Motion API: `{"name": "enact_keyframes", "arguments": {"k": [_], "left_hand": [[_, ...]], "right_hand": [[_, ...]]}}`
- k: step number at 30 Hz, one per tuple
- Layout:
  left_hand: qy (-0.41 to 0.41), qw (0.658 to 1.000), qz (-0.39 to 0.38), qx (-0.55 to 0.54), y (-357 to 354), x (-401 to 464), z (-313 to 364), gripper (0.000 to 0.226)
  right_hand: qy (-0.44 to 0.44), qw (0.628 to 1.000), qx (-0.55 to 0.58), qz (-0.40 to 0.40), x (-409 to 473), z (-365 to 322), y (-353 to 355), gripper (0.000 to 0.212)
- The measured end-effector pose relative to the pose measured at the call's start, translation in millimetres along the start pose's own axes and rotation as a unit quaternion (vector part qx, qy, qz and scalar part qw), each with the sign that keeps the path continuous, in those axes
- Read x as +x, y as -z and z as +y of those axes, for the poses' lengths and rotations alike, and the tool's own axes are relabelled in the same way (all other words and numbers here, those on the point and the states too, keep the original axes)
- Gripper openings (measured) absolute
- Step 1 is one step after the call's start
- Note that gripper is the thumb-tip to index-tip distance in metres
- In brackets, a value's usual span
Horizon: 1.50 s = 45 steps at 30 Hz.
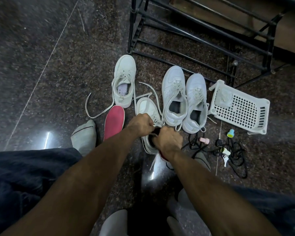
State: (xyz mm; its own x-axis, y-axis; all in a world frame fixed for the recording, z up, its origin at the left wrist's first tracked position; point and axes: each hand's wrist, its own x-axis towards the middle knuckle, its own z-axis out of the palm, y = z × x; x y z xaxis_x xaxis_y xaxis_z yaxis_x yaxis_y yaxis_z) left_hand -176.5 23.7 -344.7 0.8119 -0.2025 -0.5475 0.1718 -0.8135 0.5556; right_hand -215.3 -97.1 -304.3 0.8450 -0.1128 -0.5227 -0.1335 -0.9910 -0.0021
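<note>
R hand [169, 140] hides sneaker [147, 106] opening, prob.

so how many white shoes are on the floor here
4. A lone shoe by the rack, the held shoe in the left hand and right hand, and two side by side, the inner shoe and outer shoe, left of the basket. None seems hidden.

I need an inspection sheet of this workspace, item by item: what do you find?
Surface: dark speckled stone floor, with glare patches.
Job's things: middle sneaker, laces loose; red insole beside it.
Clutter: lone white sneaker, white sneaker pair, white basket, pink cap, keys.
Grippers: left hand grips the middle sneaker at its laces; right hand grips at its opening.
Cables: black cords tangled on the floor.
Surroundings: black metal rack; socked foot.
</note>
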Motion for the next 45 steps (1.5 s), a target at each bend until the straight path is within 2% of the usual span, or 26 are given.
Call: {"name": "enact_keyframes", "arguments": {"k": [8, 14, 19, 25, 27, 30, 32, 35, 41, 45], "left_hand": [[-0.004, 1.0, -0.014, -0.007, 0, 4, -1, 0.034], [0.004, 1.0, -0.013, -0.01, -1, 1, 1, 0.04], [0.009, 1.0, -0.007, -0.006, -5, 2, -2, 0.037], [0.002, 1.0, -0.012, -0.01, -7, 8, -6, 0.032], [0.0, 1.0, -0.016, -0.015, -7, 7, -6, 0.028], [0.001, 0.999, -0.019, -0.027, -4, 6, -3, 0.008], [0.003, 0.999, -0.024, -0.03, -3, 5, 0, 0.007], [0.009, 0.999, -0.026, -0.025, -4, 3, 1, 0.011], [0.009, 0.999, -0.02, -0.025, -4, 3, 0, 0.009], [0.008, 1.0, -0.02, -0.019, -6, 6, -3, 0.021]], "right_hand": [[0.017, 1.0, -0.009, 0.008, -22, 8, -3, 0.049], [-0.012, 1.0, 0.026, 0.013, -29, 5, 1, 0.028], [-0.021, 0.999, 0.04, 0.007, -18, -11, 4, 0.026], [0.011, 1.0, 0.006, -0.01, -12, -13, 4, 0.025], [0.025, 0.999, 0.014, -0.013, -20, -6, 2, 0.034], [0.05, 0.998, -0.028, -0.034, -40, 6, -3, 0.072], [0.032, 0.999, -0.026, -0.031, -48, 13, -6, 0.08], [0.006, 1.0, 0.021, -0.013, -50, 17, -8, 0.07], [0.022, 0.995, 0.09, 0.035, -35, 10, -16, 0.052], [0.049, 0.995, 0.078, 0.043, -20, 7, -20, 0.043]]}}
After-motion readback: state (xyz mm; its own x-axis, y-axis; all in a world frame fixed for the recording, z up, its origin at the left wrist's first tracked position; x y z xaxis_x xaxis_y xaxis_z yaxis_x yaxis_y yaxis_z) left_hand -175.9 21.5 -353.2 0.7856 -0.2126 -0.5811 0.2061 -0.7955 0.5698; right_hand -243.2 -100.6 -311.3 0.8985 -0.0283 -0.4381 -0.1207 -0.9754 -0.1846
